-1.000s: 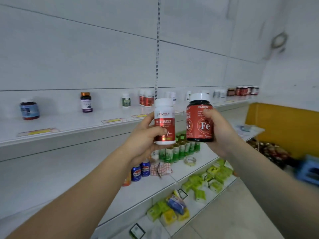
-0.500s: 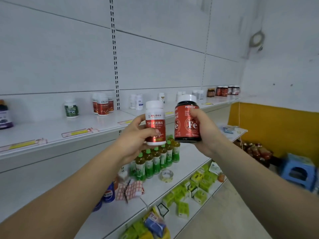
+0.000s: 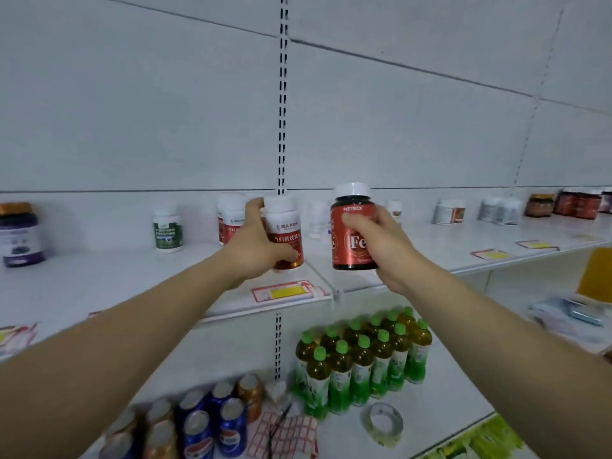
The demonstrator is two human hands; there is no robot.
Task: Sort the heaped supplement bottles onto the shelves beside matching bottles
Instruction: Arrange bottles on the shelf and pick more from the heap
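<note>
left hand (image 3: 255, 246) grips white bottle (image 3: 285, 231) (on shelf (image 3: 430, 250)) | right hand (image 3: 381, 240) grips Fe bottle (image 3: 351, 226)

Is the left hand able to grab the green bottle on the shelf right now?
Probably not yet. The left hand is already wrapped around a white bottle with a red label. The green-label bottle stands unblocked further left on the shelf, so it must let go first.

White red-labelled bottle (image 3: 284, 231) and dark red Fe bottle (image 3: 352, 226), both upright above upper shelf (image 3: 430, 253).
</note>
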